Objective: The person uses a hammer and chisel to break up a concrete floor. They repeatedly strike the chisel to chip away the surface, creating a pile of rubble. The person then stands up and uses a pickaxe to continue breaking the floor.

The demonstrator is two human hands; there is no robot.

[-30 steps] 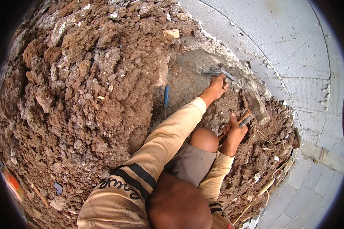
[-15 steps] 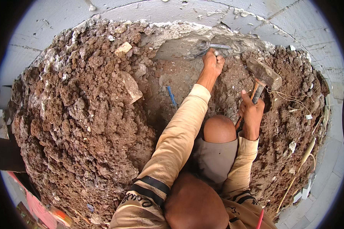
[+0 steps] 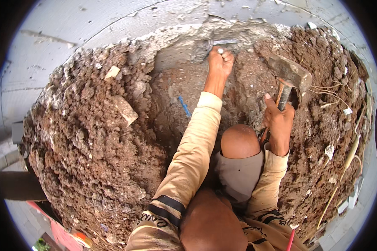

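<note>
At three o'clock your right hand (image 3: 279,119) is clamped on one hammer (image 3: 292,74): blocky, dusty grey-brown head, worn dark-and-orange handle. One blue stick (image 3: 184,105) shows toward twelve. At one o'clock your left hand (image 3: 220,65) is wrapped round one metal rod (image 3: 220,50), its round end pale.

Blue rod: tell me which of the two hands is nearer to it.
Left. The left hand is beyond the blue rod and to its right; the right hand, gripping the hammer, is farther off to the right.
</note>
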